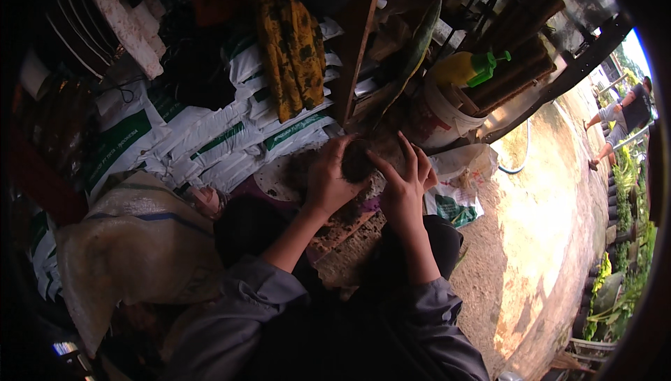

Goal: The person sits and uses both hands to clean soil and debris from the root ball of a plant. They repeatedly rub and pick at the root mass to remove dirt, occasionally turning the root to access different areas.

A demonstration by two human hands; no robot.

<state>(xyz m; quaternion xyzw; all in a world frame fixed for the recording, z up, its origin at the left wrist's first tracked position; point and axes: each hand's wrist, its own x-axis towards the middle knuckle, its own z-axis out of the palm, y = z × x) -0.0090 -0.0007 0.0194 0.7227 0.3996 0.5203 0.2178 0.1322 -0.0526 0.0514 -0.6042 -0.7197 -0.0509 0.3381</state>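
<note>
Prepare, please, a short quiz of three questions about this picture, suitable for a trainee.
1. What does the left hand hold?
2. True or false: the yellow patterned cloth hangs to the right of the white bucket.
3. Which colour is the top of the yellow bottle? A) red B) green C) blue

Key:
1. A dark, rounded object; its exact kind is unclear.
2. False; it hangs to the left.
3. B

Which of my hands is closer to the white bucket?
Right. In the picture, the right hand is just below and left of the white bucket; the left hand is farther left.
</note>
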